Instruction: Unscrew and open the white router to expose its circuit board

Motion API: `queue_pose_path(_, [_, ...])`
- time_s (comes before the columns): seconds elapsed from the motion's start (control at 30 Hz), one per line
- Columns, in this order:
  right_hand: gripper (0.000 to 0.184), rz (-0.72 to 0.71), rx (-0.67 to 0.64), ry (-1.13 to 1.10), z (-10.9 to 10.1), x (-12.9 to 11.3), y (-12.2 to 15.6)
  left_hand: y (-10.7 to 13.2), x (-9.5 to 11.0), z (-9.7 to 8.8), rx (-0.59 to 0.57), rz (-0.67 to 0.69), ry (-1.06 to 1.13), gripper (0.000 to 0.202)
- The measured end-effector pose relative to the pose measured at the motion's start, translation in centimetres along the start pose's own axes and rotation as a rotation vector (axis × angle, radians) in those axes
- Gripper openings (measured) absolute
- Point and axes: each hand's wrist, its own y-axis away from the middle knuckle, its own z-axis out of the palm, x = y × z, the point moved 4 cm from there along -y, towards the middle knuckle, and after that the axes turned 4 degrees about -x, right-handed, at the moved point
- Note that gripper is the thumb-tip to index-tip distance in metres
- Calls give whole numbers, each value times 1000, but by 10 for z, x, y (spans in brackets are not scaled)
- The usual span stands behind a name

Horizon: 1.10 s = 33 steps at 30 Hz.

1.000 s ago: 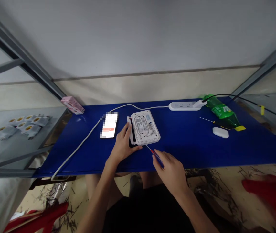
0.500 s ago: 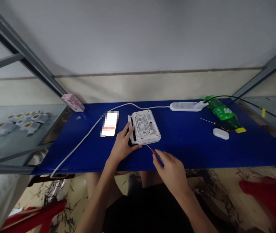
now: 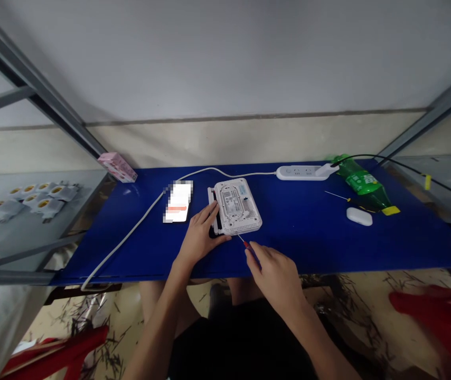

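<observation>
A white router lies upside down on the blue tabletop, its label and vents facing up. My left hand grips its near left corner, thumb along the front edge and fingers on the left side. My right hand pinches a small red-and-blue screwdriver, whose thin metal tip points at the router's near edge. A phone with a lit screen lies just left of the router.
A white power strip with a long white cable sits at the back. A green bottle, a second screwdriver and a small white case lie to the right. A pink box rests at the back left. Red stools stand on the floor.
My right hand with the screwdriver has shifted slightly left and closer to the router's near edge. My left hand stays on the router.
</observation>
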Motion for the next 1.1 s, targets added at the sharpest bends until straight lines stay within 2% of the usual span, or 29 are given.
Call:
queue_pose_path(0.17, [48, 218, -134, -257, 10, 15, 6, -1, 2, -1, -6, -11, -1, 101])
queue_pose_path(0.37, [46, 300, -188, -89, 25, 12, 8, 0, 1, -1, 5, -15, -4, 101])
queue_pose_path(0.5, [47, 338, -215, -61, 30, 11, 8, 0, 1, -1, 16, -11, -12, 101])
queue_pose_path(0.63, [48, 329, -180, -168, 21, 14, 12, -1, 3, -2, 19, -13, -1, 101])
queue_pose_path(0.77, [50, 253, -70, -391, 11, 21, 30, 0, -1, -3, -1, -45, 37, 99])
queue_pose_path(0.83, [47, 286, 36, -423, 7, 35, 46, 3, -4, -4, -5, -71, 53, 102])
queue_pose_path(0.93, [50, 387, 205, -319, -3, 74, 69, 7, 2, -7, 33, -86, 24, 108])
queue_pose_path(1.03, [63, 446, 362, -95, -22, 126, 77, 0, 28, -5, 120, -129, -61, 105])
queue_pose_path(1.1, [67, 438, 431, 30, -34, 157, 72, -16, 54, 1, 134, -209, -97, 104])
